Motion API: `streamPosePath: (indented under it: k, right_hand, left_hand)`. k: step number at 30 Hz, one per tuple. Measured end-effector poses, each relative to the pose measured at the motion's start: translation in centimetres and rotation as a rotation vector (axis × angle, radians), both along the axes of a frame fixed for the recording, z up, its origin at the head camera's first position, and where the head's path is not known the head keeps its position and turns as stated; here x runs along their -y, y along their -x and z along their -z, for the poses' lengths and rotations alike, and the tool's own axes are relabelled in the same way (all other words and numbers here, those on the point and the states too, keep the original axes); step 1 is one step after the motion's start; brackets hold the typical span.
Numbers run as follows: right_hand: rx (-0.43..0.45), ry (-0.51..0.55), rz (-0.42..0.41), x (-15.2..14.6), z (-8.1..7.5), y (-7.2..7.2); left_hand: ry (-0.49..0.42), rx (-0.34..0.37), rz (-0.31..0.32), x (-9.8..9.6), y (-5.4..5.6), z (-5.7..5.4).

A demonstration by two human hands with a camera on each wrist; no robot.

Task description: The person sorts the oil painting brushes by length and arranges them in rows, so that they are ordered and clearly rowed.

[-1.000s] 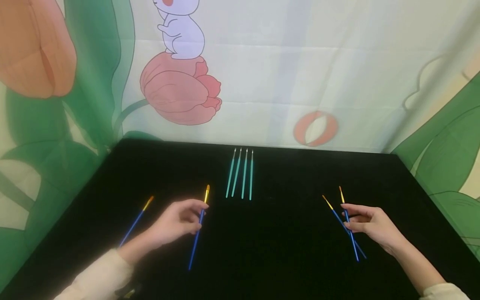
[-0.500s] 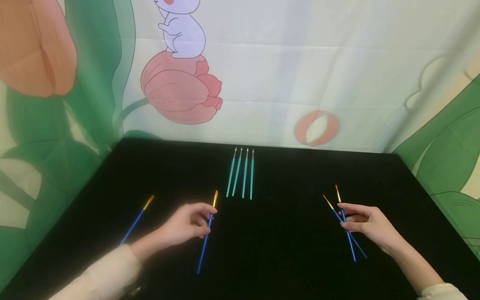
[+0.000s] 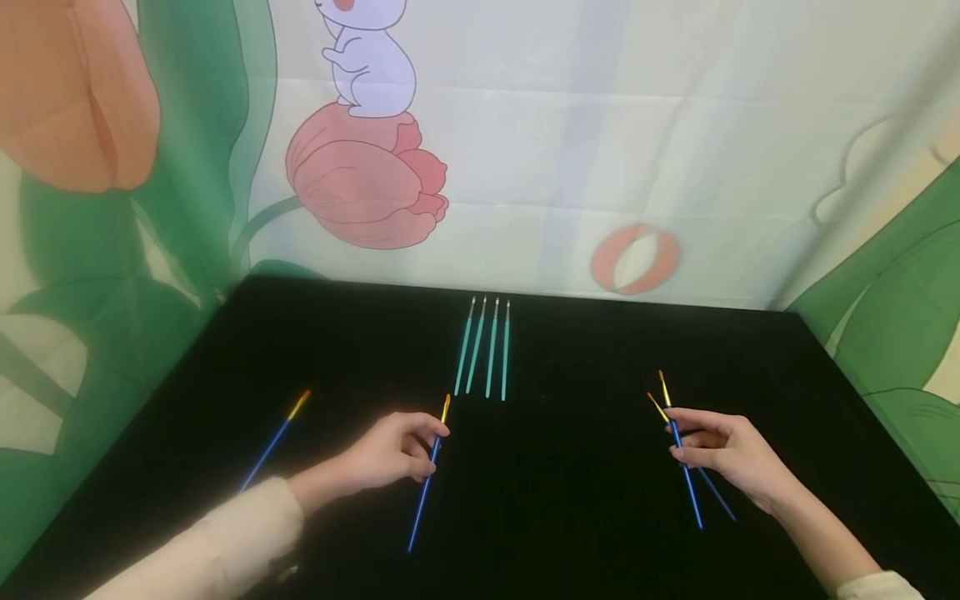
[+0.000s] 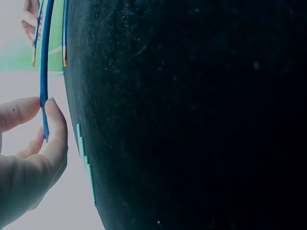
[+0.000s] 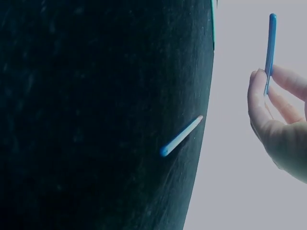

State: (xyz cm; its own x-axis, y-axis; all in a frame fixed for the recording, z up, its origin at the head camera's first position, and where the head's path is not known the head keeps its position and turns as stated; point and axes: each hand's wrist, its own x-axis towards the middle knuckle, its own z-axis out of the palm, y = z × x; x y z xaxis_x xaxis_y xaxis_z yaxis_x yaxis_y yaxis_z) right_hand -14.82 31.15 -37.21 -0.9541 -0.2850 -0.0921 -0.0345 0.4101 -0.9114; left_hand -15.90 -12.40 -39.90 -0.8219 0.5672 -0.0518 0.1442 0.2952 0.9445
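Note:
My left hand (image 3: 393, 450) pinches a blue paintbrush (image 3: 422, 510) near its gold ferrule, bristles pointing away from me; in the left wrist view its blue handle (image 4: 44, 57) runs up from between thumb and fingers. On the right, my right hand (image 3: 723, 450) pinches another blue paintbrush (image 3: 688, 492) the same way. The right wrist view shows that handle (image 5: 271, 38) raised off the table. Beneath this brush lies a second blue paintbrush (image 3: 718, 493), partly covered by the hand and crossing it in the head view. One more blue paintbrush (image 3: 266, 454) lies left of my left forearm.
Several teal thin brushes (image 3: 491, 354) lie side by side at the back middle of the black table (image 3: 570, 500). Behind the table hangs a curtain (image 3: 517, 150) printed with tulips and a white rabbit. Its folds also border both sides.
My left hand has moved right and slightly toward me with its paintbrush. My right hand has shifted a little left with its own paintbrush. The brushes on the table stay put.

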Motion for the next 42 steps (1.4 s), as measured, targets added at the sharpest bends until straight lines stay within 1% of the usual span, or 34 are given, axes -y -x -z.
streamPosePath:
  k: [3, 6, 12, 16, 24, 29, 32, 36, 42]
  right_hand:
    - [-0.011, 0.005, -0.009, 0.4, -0.1, -0.1]
    - [-0.009, 0.015, -0.016, 0.8, -0.1, -0.2]
    - [0.022, 0.042, -0.032, 1.8, -0.2, -0.2]
    - [0.032, 0.058, -0.051, 2.5, -0.2, -0.3]
    - [0.012, 0.087, -0.130, 4.0, 0.1, -0.4]
    - [0.026, 0.105, -0.148, 5.1, 0.3, -0.2]
    - [0.035, 0.113, -0.155, 5.8, 0.5, -0.1]
    - [0.047, 0.130, -0.151, 6.5, 0.7, 0.0]
    - [0.065, 0.163, -0.187, 7.5, 1.0, 0.1]
  left_hand:
    - [0.003, 0.010, 0.002, -0.2, 0.0, 0.1]
    - [0.023, 0.004, 0.003, -0.3, 0.1, 0.2]
    - [0.126, -0.059, -0.007, -0.6, 0.2, 0.8]
    - [0.178, -0.081, -0.014, -0.8, 0.2, 1.0]
    - [0.201, -0.090, -0.012, -1.0, 0.1, 1.1]
    - [0.227, -0.117, -0.010, -1.1, 0.1, 1.3]
    - [0.247, -0.145, -0.012, -1.2, 0.1, 1.3]
    - [0.257, -0.174, -0.011, -1.2, 0.1, 1.4]
    - [0.262, -0.167, -0.012, -1.2, 0.1, 1.3]
